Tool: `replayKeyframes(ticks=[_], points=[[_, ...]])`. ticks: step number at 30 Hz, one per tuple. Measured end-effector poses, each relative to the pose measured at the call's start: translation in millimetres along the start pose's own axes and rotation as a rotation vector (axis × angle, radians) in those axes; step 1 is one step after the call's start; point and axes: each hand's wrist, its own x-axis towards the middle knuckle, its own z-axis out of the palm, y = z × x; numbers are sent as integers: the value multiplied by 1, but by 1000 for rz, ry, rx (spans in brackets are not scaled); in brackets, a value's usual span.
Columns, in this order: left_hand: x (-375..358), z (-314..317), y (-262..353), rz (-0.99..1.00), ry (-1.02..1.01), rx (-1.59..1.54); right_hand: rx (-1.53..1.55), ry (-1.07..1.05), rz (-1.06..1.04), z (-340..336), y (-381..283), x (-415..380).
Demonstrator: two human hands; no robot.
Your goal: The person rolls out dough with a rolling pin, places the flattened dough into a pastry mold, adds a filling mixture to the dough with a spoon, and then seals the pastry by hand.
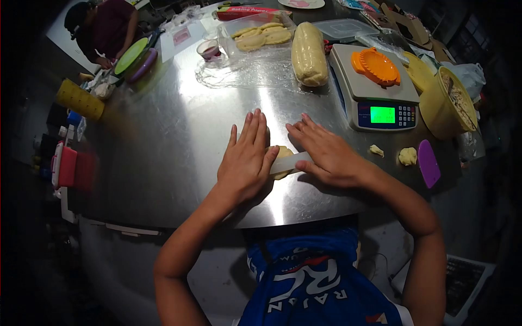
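A white rolling pin (pixel 291 162) lies across a small flattened piece of dough (pixel 282 154) on the steel table. My left hand (pixel 246 155) is over the pin's left end, palm down, fingers stretched forward. My right hand (pixel 325 152) covers the other end, also palm down with its fingers extended. Neither hand wraps round the pin, and both its ends are hidden under the palms. Dough shows in front of and behind the pin, between my thumbs. Right of my right hand sit a small dough scrap (pixel 376 150), a dough lump (pixel 408 156) and a purple scraper (pixel 428 164).
A lit digital scale (pixel 374 106) bears an orange dumpling mould (pixel 376 66). Beside it are a large dough log (pixel 310 54), a tub of filling (pixel 447 103) and a plastic container (pixel 231 46) of shaped dough pieces. Another person (pixel 106 27) works at the far left.
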Motion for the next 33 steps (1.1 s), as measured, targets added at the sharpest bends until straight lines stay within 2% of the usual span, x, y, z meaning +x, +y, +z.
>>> replayKeyframes(ticks=[6, 9, 12, 16, 19, 21, 26, 33], points=[[21, 5, -14, -75, 5, 44, -68, -57, 125, 4, 8, 27], [33, 10, -24, -125, 31, 51, -107, -54, 206, 7, 14, 41], [43, 14, -34, -165, 140, 99, -145, -8, 268, 11, 24, 56], [53, 9, -37, -175, 152, 133, -123, 9, 319, 15, 29, 65], [47, 7, -33, -178, 125, 139, -268, 47, 246, 15, 19, 55], [32, 9, -23, -238, 5, 47, -285, 54, 223, 17, 14, 40], [6, 5, -3, -197, 1, 123, -246, 70, 183, 18, -4, 9], [-32, 7, 8, -138, 28, 22, -181, 71, 113, 15, -24, -23]])
